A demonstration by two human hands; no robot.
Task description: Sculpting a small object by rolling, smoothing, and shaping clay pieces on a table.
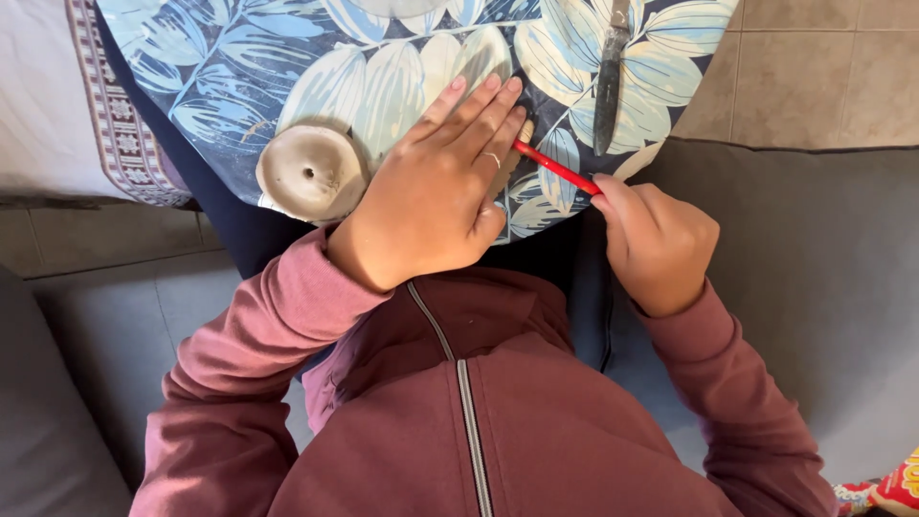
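No packages, labels, signs or screens anywhere in view.

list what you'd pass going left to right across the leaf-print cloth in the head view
round clay piece → left hand → red stick tool → dark blade-shaped tool. The right hand grips the near end of the red stick tool, below that row.

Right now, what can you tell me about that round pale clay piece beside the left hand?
The round clay piece is a pale grey-beige disc with a raised rim, a shallow dished top and a small dark hole at its centre. It looks matte and dry. It lies flat on the blue leaf-patterned cloth, near its edge, just beside the left hand; whether they touch is unclear.
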